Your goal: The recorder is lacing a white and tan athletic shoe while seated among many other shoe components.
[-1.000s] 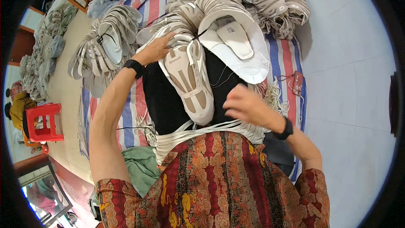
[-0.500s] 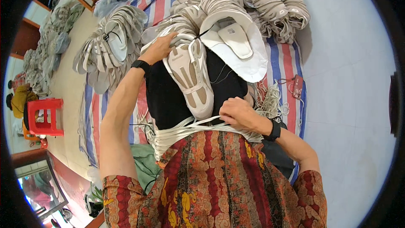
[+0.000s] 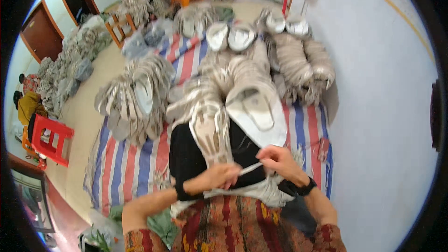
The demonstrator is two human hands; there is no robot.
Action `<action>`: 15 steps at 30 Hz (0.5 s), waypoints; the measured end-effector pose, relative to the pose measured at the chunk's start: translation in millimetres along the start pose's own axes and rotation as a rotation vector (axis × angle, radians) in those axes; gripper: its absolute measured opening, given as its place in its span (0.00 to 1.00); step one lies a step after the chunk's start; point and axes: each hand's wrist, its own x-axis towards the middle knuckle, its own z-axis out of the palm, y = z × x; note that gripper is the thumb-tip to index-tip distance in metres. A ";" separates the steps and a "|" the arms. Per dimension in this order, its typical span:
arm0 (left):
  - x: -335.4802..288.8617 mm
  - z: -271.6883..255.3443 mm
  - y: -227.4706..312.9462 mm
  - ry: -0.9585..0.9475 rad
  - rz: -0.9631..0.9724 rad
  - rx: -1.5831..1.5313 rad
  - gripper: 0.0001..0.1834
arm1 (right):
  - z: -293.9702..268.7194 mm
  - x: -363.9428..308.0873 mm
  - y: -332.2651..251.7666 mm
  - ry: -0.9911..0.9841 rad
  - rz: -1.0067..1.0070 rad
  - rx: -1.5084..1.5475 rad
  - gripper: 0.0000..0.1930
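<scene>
A white shoelace [image 3: 250, 168] is stretched between my two hands above my lap. My right hand [image 3: 279, 161] pinches one end of that stretch. My left hand [image 3: 218, 176] is closed at its other end, its fingers smeared by motion. Just beyond the left hand, a beige and white shoe upper [image 3: 208, 133] lies on the black cloth [image 3: 183, 151] over my lap, its toe partly hidden by that hand. More white laces [image 3: 261, 191] lie bunched across my waist. To the right of the upper rests another one with a white lining [image 3: 267, 128], at the front of a row.
Rows of stacked uppers [image 3: 298, 63] fill the striped sheet [image 3: 140, 168] ahead, with another pile [image 3: 135, 95] at left. A red stool [image 3: 51, 137] stands on the left floor. A pale wall [image 3: 382, 126] runs along the right.
My left hand has let go of the shoe upper and come back to the lace. My right hand has drawn the lace up from the bunch. The view has tilted up, showing more room ahead.
</scene>
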 end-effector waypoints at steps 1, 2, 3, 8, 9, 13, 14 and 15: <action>-9.2 -1.0 -12.8 -0.026 0.074 -0.073 0.14 | -20.1 -6.0 -6.3 0.066 0.004 -0.053 0.08; -19.3 -5.5 -12.8 -0.027 0.035 -0.013 0.14 | -43.7 -9.5 -6.9 0.209 -0.022 -0.015 0.08; -35.0 -9.2 -10.2 -0.020 -0.013 0.044 0.14 | -69.7 -15.2 -8.9 0.343 -0.047 0.034 0.09; -92.3 -37.0 -27.1 0.082 -0.015 -0.090 0.13 | -229.6 -45.7 31.4 0.953 -0.024 -0.186 0.08; -95.7 -38.6 -27.8 0.085 0.000 -0.087 0.13 | -250.9 -54.8 43.4 1.050 0.010 -0.139 0.08; -85.5 -32.9 -16.3 0.115 0.052 -0.062 0.13 | -277.5 -54.6 97.4 0.967 0.043 -1.077 0.05; -73.3 -29.3 -15.8 0.153 0.141 0.014 0.13 | -257.0 -37.6 99.4 0.775 0.194 -1.314 0.06; -61.8 -22.5 -14.4 0.190 0.226 0.087 0.13 | -211.1 -12.4 80.5 0.743 -0.241 -1.435 0.09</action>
